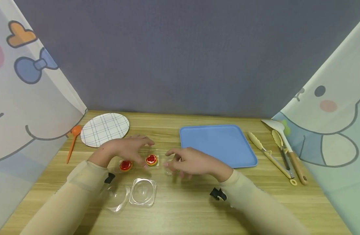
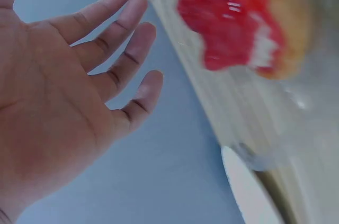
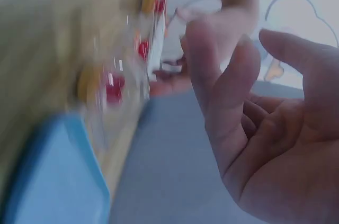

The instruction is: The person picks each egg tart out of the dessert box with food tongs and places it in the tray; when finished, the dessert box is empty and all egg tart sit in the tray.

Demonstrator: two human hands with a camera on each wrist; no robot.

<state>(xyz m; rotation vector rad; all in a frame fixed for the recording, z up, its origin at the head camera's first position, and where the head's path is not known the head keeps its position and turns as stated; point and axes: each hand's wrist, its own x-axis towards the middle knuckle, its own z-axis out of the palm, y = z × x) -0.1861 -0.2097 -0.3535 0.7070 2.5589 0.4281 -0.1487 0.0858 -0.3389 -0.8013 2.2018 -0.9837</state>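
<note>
Red-topped tarts sit in clear plastic boxes on the table; in the head view one tart [image 1: 125, 165] is at the left and another tart [image 1: 152, 160] lies between the hands. A third tart [image 3: 114, 87] shows in the right wrist view, while the right hand hides it from the head camera. My left hand [image 1: 131, 148] hovers above the left tarts, its fingers spread and holding nothing. Over the rightmost clear box [image 1: 168, 169] is my right hand [image 1: 191, 161], its fingers loosely bent and nothing visible in them. Whether it touches the box I cannot tell.
A clear lid [image 1: 143, 192] and another clear piece [image 1: 116, 197] lie near the left forearm. Behind are a checked plate [image 1: 105, 129] and an orange spoon [image 1: 72, 143]. To the right are a blue tray [image 1: 216, 143], tongs [image 1: 268, 156], smaller tongs [image 1: 281, 148] and a turner [image 1: 294, 160].
</note>
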